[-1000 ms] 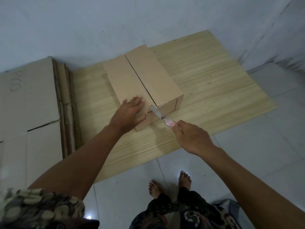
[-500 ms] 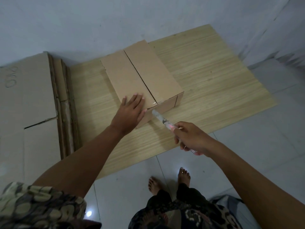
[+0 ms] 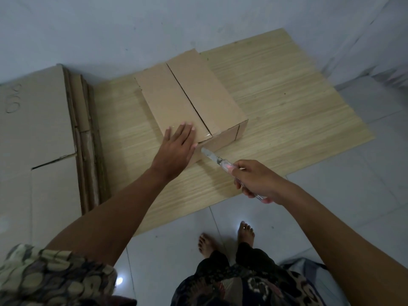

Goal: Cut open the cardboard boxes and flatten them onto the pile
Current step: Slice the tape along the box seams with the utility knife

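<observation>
- Cardboard box lies lengthwise away from the person; left hand presses flat on its near corner.
- Right hand grips the cutter, blade at the near end.

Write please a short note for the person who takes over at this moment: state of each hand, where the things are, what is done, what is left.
Left hand: flat, fingers straight, pressing the near corner of the closed brown cardboard box on the pale wooden board.
Right hand: grips the clear-handled utility knife, blade tip at the box's near end, by the left thumb.
Pile of flattened brown cardboard sheets: left of the board.
Done: cannot tell any cut; top flaps lie closed.
Left: cut the box open, flatten it, put it on the pile.
</observation>
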Demonstrator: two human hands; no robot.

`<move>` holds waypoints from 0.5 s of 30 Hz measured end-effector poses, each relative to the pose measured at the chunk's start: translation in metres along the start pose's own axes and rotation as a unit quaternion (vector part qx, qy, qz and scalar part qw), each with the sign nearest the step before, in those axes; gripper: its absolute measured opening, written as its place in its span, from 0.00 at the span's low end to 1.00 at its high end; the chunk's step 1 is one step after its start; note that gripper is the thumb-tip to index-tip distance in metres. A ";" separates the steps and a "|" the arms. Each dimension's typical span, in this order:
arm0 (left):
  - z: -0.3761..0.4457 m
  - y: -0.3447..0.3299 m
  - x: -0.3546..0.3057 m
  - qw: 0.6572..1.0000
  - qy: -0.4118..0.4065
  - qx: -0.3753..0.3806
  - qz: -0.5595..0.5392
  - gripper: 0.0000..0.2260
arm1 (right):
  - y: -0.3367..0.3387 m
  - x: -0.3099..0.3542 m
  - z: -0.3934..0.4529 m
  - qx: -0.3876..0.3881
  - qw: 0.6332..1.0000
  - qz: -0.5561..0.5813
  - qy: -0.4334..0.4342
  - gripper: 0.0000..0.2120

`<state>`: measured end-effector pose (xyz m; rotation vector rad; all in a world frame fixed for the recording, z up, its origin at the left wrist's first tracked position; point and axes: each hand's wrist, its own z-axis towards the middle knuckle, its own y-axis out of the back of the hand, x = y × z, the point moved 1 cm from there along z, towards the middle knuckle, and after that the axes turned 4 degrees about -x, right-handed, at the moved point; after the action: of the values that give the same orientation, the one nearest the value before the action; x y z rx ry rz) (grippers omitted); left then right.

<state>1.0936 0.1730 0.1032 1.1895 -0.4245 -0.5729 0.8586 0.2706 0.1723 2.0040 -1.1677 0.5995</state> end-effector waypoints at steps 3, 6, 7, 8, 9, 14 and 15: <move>0.000 0.000 0.000 1.000 0.002 -0.003 -0.006 0.22 | 0.001 0.000 0.000 -0.004 1.000 0.002 -0.006 0.17; 0.001 0.001 -0.001 1.000 0.009 0.002 -0.013 0.22 | 0.001 0.006 -0.002 -0.014 1.000 -0.012 0.006 0.18; 0.001 0.001 -0.002 1.000 0.010 0.004 -0.017 0.22 | 0.000 0.008 -0.001 -0.016 1.000 -0.012 0.007 0.18; 0.000 0.001 -0.002 1.000 0.012 0.006 -0.020 0.22 | 0.000 0.010 0.000 -0.017 1.000 -0.010 0.006 0.17; 0.000 0.001 -0.002 1.000 0.013 0.007 -0.023 0.22 | -0.001 0.010 0.001 -0.017 1.000 -0.005 0.002 0.17; 0.001 0.000 0.000 1.000 0.013 0.005 -0.020 0.22 | 0.002 0.012 0.002 -0.019 1.000 0.001 -0.022 0.17; 0.001 0.000 -0.001 1.000 0.015 0.007 -0.020 0.22 | 0.003 0.013 0.001 -0.019 1.000 0.002 -0.024 0.18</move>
<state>1.0922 0.1724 0.1032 1.2213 -0.3810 -0.5878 0.8622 0.2620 0.1815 1.9933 -1.2031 0.5303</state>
